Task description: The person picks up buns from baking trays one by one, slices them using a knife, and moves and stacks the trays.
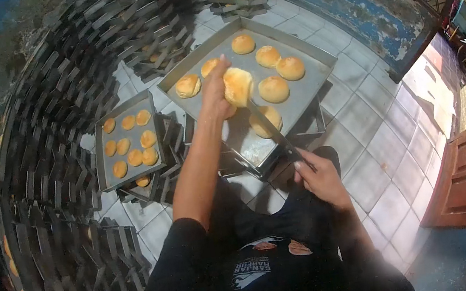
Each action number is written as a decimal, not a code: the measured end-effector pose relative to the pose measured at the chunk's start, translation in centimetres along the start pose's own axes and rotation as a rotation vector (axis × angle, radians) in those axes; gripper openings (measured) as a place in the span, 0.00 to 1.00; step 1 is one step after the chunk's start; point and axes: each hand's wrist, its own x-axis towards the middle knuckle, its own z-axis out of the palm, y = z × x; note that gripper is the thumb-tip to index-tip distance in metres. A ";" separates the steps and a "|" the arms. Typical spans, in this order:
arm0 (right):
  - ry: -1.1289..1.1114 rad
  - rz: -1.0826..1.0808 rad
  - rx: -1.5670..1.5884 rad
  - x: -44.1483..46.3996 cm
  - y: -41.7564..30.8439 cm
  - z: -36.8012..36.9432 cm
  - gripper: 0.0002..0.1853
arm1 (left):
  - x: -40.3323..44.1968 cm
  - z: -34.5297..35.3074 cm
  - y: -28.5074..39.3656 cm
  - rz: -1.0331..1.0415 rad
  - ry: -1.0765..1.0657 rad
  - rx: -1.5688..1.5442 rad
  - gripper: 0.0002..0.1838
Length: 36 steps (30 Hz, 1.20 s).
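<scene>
I have the held bun (238, 86) up over the middle of the big tray (303, 88), near the centre of the upper half of the frame, in the left hand (215, 95), whose grip is closed on its left side. The right hand (320, 178) is closed round the handle of the knife (269, 119), and the blade runs up and to the left, its tip at the bun's lower edge; I cannot tell whether it has gone in. My worry is the soft crust: squeezed too hard it could crumple or tear, and held too loosely the bun could twist or drop onto those below. The fingers look close to the line of the blade, so a slip or a push too deep might bring the edge to them. The blade also passes over the near bun (259, 126), and if I let the right wrist sink, it could nick or shove that one. Farther out, two buns on the right side of the tray sit touching, so a knock to one would move both. The big tray stands cornerwise above another metal tray; how firmly it is seated I cannot tell, and a bump at its front corner could shift it. At left, the small tray (122, 111) of buns lies beside the stacked metal (59, 111), near enough for a stray left elbow to catch.
</scene>
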 end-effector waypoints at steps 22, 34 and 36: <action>0.208 0.087 0.405 -5.1 2.3 -4.3 0.24 | 1.9 2.7 -7.7 0.336 -0.451 1.490 0.43; 0.320 -0.105 0.064 -2.7 -0.7 0.2 0.25 | -0.4 0.9 -6.1 -0.122 -0.217 -0.286 0.27; 0.326 -0.170 -0.011 -3.0 -1.2 1.3 0.26 | -0.9 0.7 -5.8 -0.116 -0.170 -0.452 0.26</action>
